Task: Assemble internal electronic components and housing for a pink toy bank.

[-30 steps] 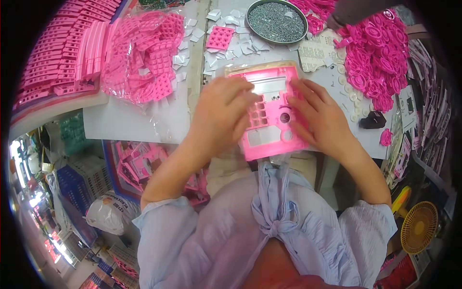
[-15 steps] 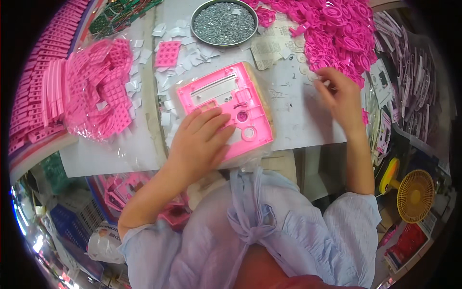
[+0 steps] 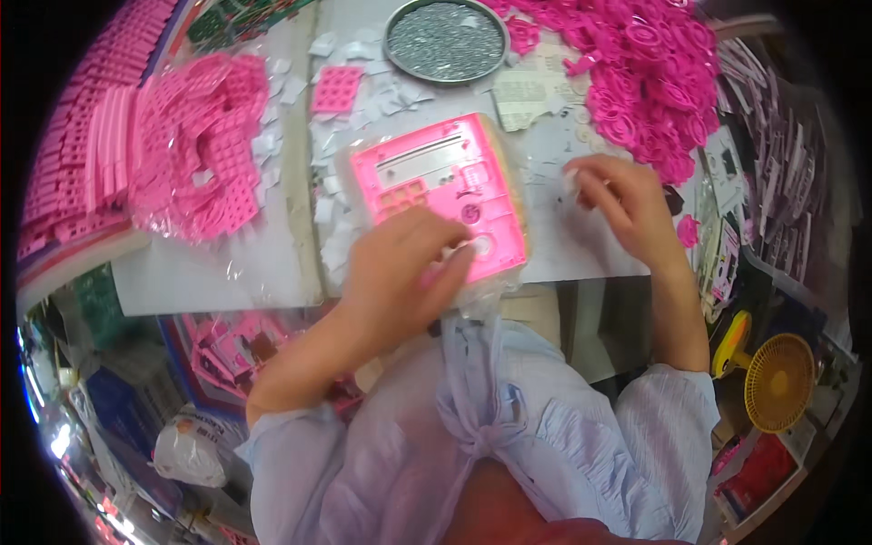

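Note:
A pink plastic casing [image 3: 501,195] lies hollow side up on a padded, plastic-wrapped block in front of me. It has a long slot, square openings and a round ring near its lower right. Over the casing's lower edge is my left hand [image 3: 400,272], thumb and index finger drawn together beside that ring; what they pinch, if anything, is too blurred to make out. To the right of the casing, above the table, my right hand [image 3: 629,204] pinches a small white piece [image 3: 571,180] between thumb and fingertips.
A round tray [image 3: 389,50] of small metal parts stands behind the casing. Magenta plastic parts [image 3: 649,82] are heaped at the far right. Pink keypad sheets [image 3: 195,150] lie bagged at the left, near scattered white paper squares [image 3: 372,104]. A yellow fan [image 3: 778,381] stands lower right.
My left hand has gone from lying flat on the casing to a pinch near its ring. My right hand has come slightly down and left from the white discs, with a white piece showing.

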`<state>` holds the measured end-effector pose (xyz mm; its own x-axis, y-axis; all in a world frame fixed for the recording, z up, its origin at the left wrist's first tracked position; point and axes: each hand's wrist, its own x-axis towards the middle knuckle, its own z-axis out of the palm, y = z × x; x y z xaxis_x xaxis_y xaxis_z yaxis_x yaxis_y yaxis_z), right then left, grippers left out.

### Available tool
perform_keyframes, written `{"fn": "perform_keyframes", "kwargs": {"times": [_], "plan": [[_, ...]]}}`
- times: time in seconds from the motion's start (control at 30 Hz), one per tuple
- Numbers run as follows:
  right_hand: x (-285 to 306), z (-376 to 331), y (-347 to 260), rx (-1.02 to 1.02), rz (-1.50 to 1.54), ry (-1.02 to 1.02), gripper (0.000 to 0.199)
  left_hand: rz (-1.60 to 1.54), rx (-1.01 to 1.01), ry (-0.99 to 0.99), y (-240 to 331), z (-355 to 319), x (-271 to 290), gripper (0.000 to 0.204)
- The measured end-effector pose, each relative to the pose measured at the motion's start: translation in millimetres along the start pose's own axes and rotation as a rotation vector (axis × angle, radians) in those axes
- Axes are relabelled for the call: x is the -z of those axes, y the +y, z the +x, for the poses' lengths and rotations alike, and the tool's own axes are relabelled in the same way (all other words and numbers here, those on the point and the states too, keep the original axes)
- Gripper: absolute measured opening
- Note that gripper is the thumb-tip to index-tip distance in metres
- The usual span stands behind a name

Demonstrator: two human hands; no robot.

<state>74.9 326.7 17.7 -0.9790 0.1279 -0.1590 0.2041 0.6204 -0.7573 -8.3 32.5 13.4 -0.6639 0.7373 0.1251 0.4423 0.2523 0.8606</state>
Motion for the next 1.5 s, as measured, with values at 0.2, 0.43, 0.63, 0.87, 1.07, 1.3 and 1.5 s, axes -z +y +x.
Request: {"fn": "perform_keyframes", "kwargs": {"times": [0.2,0.43,0.63,0.87,1.07,1.3,1.5], "plan": [[-37,1,-57,0.282,0.315,-0.121,0.015,-0.274,0.102,-0.170,-3,30,-4,0.006],[-70,0,-66,0.067,0.801,0.095,0.012,-0.046,-0.175,0.360,-7,12,-19,0.009],[-89,16,-69,0.013,0.741,0.268,0.010,0.167,-0.317,0.378,-18,11,-13,0.022],[-71,35,-68,0.660,-0.431,0.107,0.019,0.579,-0.166,-0.073,-30,-18,-7,0.035],[-88,36,-64,0.646,-0.624,0.074,0.020,0.569,-0.160,-0.058,-31,-17,-8,0.033],[-84,37,-73,0.551,-0.575,0.022,0.024,0.525,-0.156,-0.059,-32,-16,-6,0.029],[-89,33,-69,0.478,-0.720,-0.002,0.026,0.489,-0.143,-0.078,-32,-15,-5,0.030]]}}
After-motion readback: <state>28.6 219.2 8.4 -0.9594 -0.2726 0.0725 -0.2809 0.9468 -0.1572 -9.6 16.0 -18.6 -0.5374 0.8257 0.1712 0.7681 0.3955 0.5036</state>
